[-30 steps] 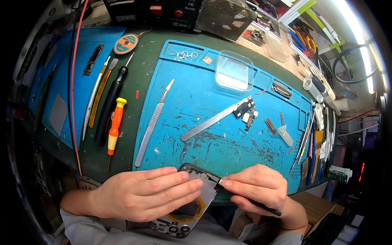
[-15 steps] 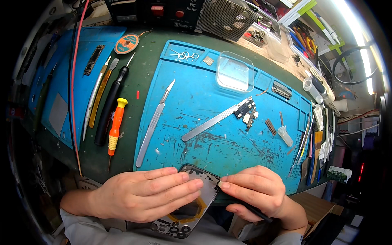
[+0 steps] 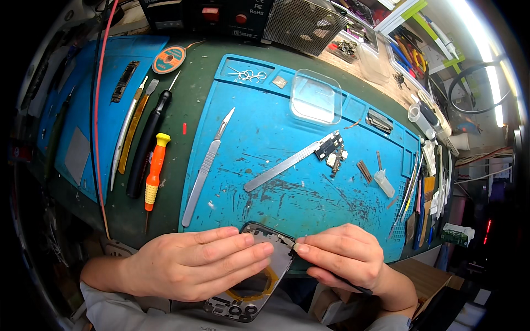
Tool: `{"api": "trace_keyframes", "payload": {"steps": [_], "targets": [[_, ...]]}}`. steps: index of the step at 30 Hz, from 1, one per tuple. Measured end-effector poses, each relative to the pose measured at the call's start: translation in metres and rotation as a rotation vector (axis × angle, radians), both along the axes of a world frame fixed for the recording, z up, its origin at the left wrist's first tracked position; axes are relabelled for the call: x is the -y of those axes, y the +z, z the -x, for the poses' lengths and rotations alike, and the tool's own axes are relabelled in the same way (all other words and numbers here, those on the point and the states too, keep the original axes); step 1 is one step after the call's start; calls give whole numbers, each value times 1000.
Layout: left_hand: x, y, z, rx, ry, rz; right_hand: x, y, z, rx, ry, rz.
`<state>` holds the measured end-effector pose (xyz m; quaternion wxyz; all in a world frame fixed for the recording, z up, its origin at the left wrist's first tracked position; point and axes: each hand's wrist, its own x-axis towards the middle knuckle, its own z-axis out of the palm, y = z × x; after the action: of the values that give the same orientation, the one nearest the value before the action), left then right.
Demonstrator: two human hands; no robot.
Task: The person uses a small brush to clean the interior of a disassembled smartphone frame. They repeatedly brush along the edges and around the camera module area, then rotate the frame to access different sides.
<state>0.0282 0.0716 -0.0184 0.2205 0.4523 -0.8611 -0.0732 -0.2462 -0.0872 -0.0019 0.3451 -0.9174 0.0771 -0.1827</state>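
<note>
A phone frame [image 3: 283, 255] with a grey inner plate and a yellow-edged ring is tilted over the mat's near edge. My left hand [image 3: 193, 262] holds it, fingers stretched across its left side, the thumb hidden. At the frame's upper right edge my right hand [image 3: 348, 256] pinches a slim black tool [image 3: 358, 287], whose tip I cannot make out between the fingertips. Beyond the hands lie a scalpel [image 3: 208, 165] and a second flat metal handle [image 3: 284, 170]. Small dark electronic parts [image 3: 331, 151] lie at that handle's far end.
A clear plastic box [image 3: 316, 99] stands on the blue mat [image 3: 243, 209]. To the left are an orange and yellow screwdriver [image 3: 154, 171], a black-handled tool [image 3: 149, 143] and a wire spool [image 3: 169, 59]. Tweezers and brushes [image 3: 422, 204] line the right. A red cable [image 3: 97, 110] hangs at left.
The black tool's rear end has shifted slightly right and up with the right hand's fingers, which are a little more closed. The left hand and phone frame have hardly moved.
</note>
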Motion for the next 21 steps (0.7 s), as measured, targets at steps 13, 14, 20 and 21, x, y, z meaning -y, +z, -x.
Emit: {"api": "trace_keyframes", "payload": {"steps": [13, 14, 20, 21], "targets": [[-1, 2, 0, 2, 7, -29, -1, 0, -2, -5, 10, 58], [-1, 3, 0, 1, 8, -32, -1, 0, -2, -4, 11, 66], [-2, -1, -2, -42, -10, -9, -4, 1, -1, 20, -10, 117], [-1, -1, -2, -42, -10, -8, -4, 0, -1, 20, -12, 115]]}}
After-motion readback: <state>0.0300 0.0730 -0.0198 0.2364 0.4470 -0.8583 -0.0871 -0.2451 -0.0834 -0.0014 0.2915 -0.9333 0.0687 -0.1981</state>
